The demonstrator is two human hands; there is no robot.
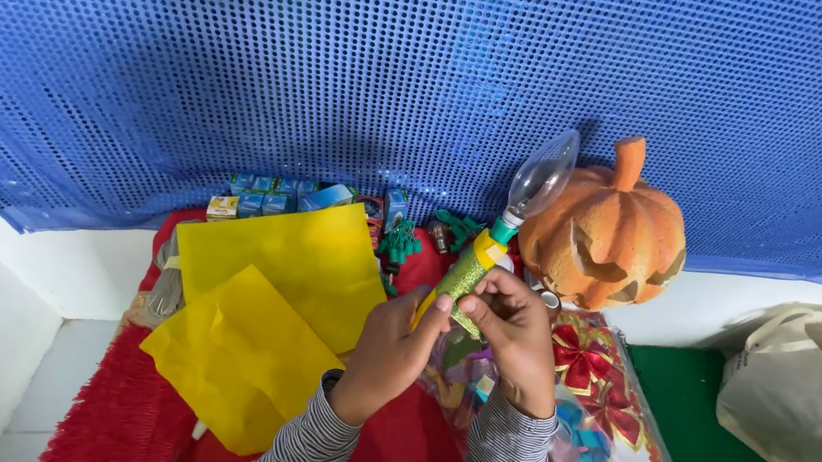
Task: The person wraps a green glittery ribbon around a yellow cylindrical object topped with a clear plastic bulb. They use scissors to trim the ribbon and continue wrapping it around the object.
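Wrapping step, I judge: left hand [390, 345] and right hand [514, 333] both clamp the glitter-wrapped bulb stem [467, 272]; pressing the yellow tape band [490, 250] flat seems next, pumpkin [604, 232] beyond the right hand.

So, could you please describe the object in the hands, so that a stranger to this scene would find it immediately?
Start at the orange carved pumpkin in front of the blue sequin backdrop. Just left of it, the left hand and right hand hold a glittery green stick that slants upward. Only it has a clear flame-shaped bulb at its tip, unlike the flat yellow sheets beside it.
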